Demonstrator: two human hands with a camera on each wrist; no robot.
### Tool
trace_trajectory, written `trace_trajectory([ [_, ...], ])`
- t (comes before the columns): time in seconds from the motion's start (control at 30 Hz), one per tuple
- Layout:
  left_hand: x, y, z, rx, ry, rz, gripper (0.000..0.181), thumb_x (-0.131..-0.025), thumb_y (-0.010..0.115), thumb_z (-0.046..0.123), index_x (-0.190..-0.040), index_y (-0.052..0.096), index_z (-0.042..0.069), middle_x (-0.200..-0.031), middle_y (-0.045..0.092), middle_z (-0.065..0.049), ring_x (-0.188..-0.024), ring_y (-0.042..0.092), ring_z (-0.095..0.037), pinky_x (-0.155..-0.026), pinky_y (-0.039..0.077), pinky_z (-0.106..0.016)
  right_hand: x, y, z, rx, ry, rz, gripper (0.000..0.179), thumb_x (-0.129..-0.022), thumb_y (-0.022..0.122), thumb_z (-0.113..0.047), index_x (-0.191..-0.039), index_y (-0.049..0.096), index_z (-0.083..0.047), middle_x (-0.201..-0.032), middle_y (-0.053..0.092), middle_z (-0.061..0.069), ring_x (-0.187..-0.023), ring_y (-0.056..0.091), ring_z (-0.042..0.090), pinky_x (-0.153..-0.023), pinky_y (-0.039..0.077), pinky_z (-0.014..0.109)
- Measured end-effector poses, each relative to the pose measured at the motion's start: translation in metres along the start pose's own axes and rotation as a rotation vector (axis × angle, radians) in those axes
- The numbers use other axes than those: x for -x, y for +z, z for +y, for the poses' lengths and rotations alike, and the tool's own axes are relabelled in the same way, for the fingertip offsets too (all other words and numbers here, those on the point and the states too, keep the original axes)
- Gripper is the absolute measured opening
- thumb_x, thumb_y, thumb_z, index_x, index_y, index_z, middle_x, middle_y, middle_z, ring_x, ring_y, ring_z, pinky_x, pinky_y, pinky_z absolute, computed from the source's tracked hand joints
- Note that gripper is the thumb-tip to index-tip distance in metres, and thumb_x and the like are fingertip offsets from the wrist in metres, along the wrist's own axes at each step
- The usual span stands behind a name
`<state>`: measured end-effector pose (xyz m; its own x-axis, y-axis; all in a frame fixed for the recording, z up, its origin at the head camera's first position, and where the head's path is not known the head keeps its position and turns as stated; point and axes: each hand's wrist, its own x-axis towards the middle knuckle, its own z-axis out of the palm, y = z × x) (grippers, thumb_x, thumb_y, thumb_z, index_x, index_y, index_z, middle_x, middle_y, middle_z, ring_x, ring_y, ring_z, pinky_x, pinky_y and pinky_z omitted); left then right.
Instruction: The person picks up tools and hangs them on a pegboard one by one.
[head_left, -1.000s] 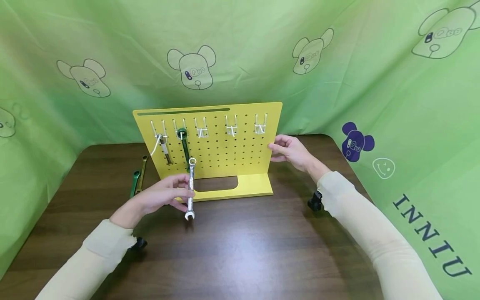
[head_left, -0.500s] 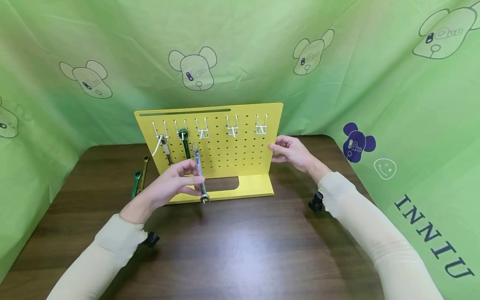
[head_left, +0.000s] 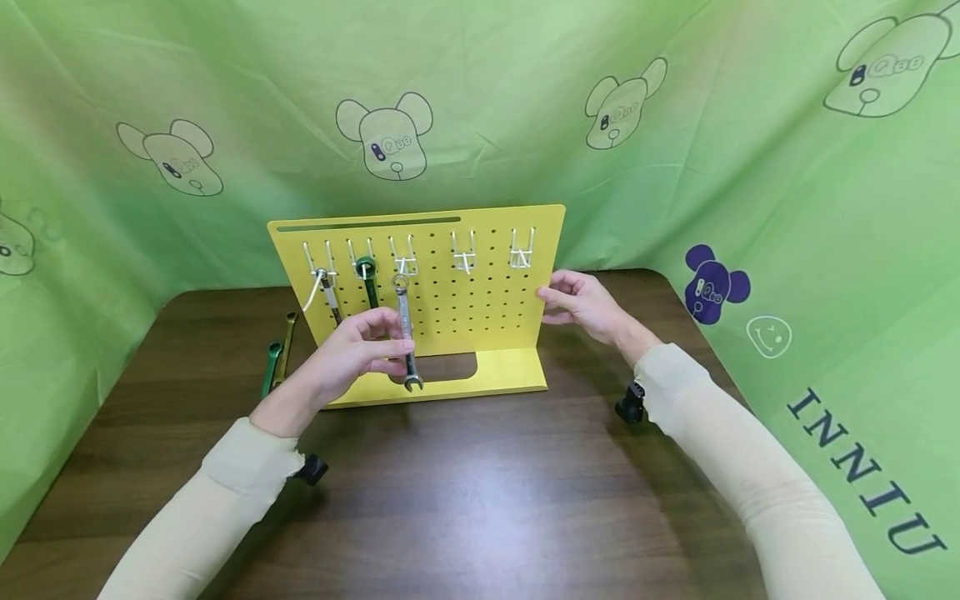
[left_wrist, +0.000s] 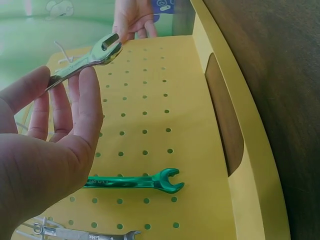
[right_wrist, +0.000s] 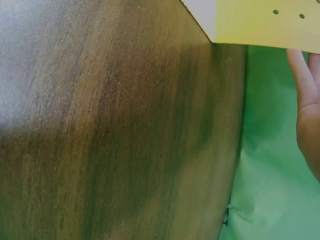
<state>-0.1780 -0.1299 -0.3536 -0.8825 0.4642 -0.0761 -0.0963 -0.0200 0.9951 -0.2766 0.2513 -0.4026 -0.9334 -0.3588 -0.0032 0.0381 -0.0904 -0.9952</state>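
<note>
My left hand (head_left: 356, 350) pinches a silver combination wrench (head_left: 407, 325) between thumb and fingers, ring end up. That ring end overlaps the board just below the third hook (head_left: 405, 265) from the left. In the left wrist view the wrench's open end (left_wrist: 111, 49) points away from the fingertips. My right hand (head_left: 588, 304) grips the right edge of the yellow pegboard (head_left: 502, 308), thumb at the front and fingers partly hidden behind. A green wrench (head_left: 371, 287) hangs from the second hook, and a smaller silver wrench (head_left: 330, 293) from the first.
Left of the pegboard, a green wrench (head_left: 271, 371) and a brass-coloured wrench (head_left: 286, 346) lie on the brown wooden table (head_left: 480, 500). Two white hooks on the right of the board carry nothing. A green printed curtain (head_left: 495, 100) surrounds the table behind and at the sides.
My left hand has moved up and to the right with the silver combination wrench, bringing its ring end close under the third hook. The right hand stays at the pegboard's edge.
</note>
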Motion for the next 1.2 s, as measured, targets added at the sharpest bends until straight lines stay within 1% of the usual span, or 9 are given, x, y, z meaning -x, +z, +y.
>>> trace_trajectory([
  [0.17,-0.003,-0.001,0.004,0.004,0.021,0.01,0.024,-0.086,0.072,0.01,-0.103,0.057,0.003,-0.1,0.05,-0.014,-0.087,0.06,-0.027,-0.08,0.055,-0.048,-0.002,0.0,-0.001,-0.002,-0.013,-0.002,0.009,-0.088,0.068,-0.008,-0.095,0.062,-0.006,-0.089,0.065,0.008,-0.082,0.067,0.021,-0.08,0.054,0.047],
  [0.33,-0.004,-0.003,0.005,0.009,0.021,0.025,0.023,-0.085,0.072,0.009,-0.103,0.057,0.004,-0.101,0.052,-0.013,-0.089,0.059,-0.026,-0.082,0.054,-0.047,-0.004,0.001,0.0,-0.018,-0.008,-0.022,0.009,-0.088,0.067,-0.008,-0.096,0.062,-0.007,-0.091,0.066,0.008,-0.084,0.067,0.021,-0.081,0.053,0.047],
  [0.47,-0.008,-0.004,0.003,0.017,0.015,0.033,0.024,-0.085,0.072,0.01,-0.102,0.057,0.003,-0.1,0.054,-0.012,-0.089,0.06,-0.024,-0.083,0.054,-0.046,-0.005,0.002,0.0,-0.008,-0.011,-0.009,0.009,-0.089,0.067,-0.008,-0.096,0.063,-0.007,-0.091,0.066,0.008,-0.083,0.067,0.021,-0.081,0.053,0.047],
  [0.7,-0.017,-0.005,-0.006,0.057,-0.006,0.047,0.038,-0.087,0.069,0.01,-0.114,0.05,-0.008,-0.097,0.055,-0.008,-0.086,0.06,-0.022,-0.083,0.054,-0.043,-0.003,0.002,0.0,0.0,-0.009,0.005,0.009,-0.088,0.068,-0.009,-0.096,0.063,-0.007,-0.091,0.066,0.009,-0.083,0.067,0.021,-0.081,0.054,0.047],
  [0.87,-0.019,-0.007,-0.015,0.072,-0.054,0.059,0.029,-0.089,0.068,0.016,-0.11,0.054,0.001,-0.102,0.055,-0.008,-0.09,0.059,-0.022,-0.088,0.052,-0.044,-0.002,0.0,0.001,-0.013,-0.001,-0.002,0.007,-0.089,0.066,-0.007,-0.095,0.063,-0.007,-0.091,0.065,0.008,-0.083,0.067,0.021,-0.081,0.054,0.046],
  [0.93,-0.019,-0.009,-0.019,0.055,-0.078,0.055,0.03,-0.09,0.068,0.021,-0.11,0.054,0.003,-0.102,0.054,-0.009,-0.091,0.058,-0.023,-0.09,0.05,-0.045,-0.001,0.0,0.002,-0.012,0.001,-0.004,0.006,-0.09,0.066,-0.007,-0.095,0.063,-0.008,-0.091,0.065,0.008,-0.084,0.067,0.02,-0.081,0.053,0.047],
  [1.07,-0.016,-0.012,-0.026,-0.018,-0.132,0.042,0.043,-0.09,0.067,0.032,-0.115,0.053,0.0,-0.096,0.056,-0.009,-0.088,0.057,-0.023,-0.09,0.05,-0.043,0.0,0.001,0.003,-0.002,-0.005,-0.01,0.006,-0.09,0.066,-0.008,-0.095,0.063,-0.008,-0.091,0.066,0.007,-0.084,0.067,0.02,-0.082,0.053,0.047],
  [1.13,-0.014,-0.014,-0.029,-0.052,-0.15,0.039,0.049,-0.089,0.067,0.034,-0.118,0.052,-0.002,-0.093,0.057,-0.009,-0.087,0.057,-0.024,-0.089,0.051,-0.042,0.0,0.0,0.003,-0.001,-0.008,-0.013,0.007,-0.09,0.066,-0.009,-0.096,0.063,-0.008,-0.092,0.066,0.007,-0.084,0.067,0.02,-0.083,0.053,0.047],
  [1.2,-0.014,-0.015,-0.032,-0.087,-0.151,0.03,0.051,-0.089,0.067,0.036,-0.12,0.052,-0.002,-0.095,0.057,-0.009,-0.09,0.058,-0.026,-0.089,0.051,-0.041,0.0,-0.001,0.003,-0.003,-0.012,-0.008,0.007,-0.09,0.065,-0.008,-0.096,0.062,-0.008,-0.092,0.066,0.007,-0.084,0.067,0.02,-0.082,0.053,0.047],
])
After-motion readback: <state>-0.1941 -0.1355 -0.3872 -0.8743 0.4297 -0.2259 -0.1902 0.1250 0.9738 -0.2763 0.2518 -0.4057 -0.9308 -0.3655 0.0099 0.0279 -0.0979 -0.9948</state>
